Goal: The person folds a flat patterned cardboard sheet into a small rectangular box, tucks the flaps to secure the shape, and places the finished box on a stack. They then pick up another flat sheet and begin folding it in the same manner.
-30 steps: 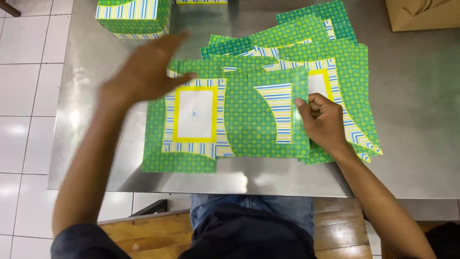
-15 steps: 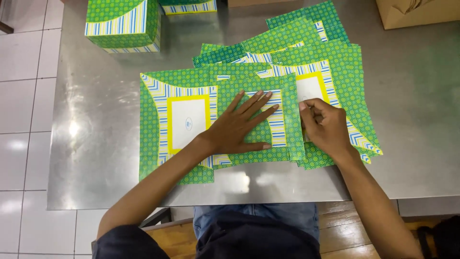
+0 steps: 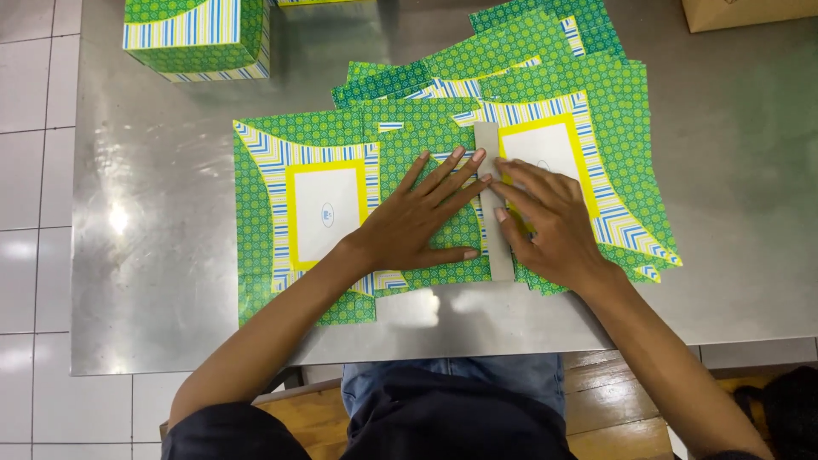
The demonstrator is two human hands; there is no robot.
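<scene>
On the steel tabletop [image 3: 153, 255], the left hand [image 3: 417, 223], raised a second ago, is now pressing flat and released on the folded green carton blank [image 3: 426, 140]; the right hand [image 3: 545, 226], fingers spread, is smoothing its grey glue flap [image 3: 494, 221].

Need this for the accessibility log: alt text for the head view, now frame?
Seen from above, a person's left hand presses flat on a folded green patterned cardboard sheet while the right hand rests beside a narrow grey cardboard strip between them. More matching flat sheets fan out behind on the steel table; a folded green box sits top left.
</scene>
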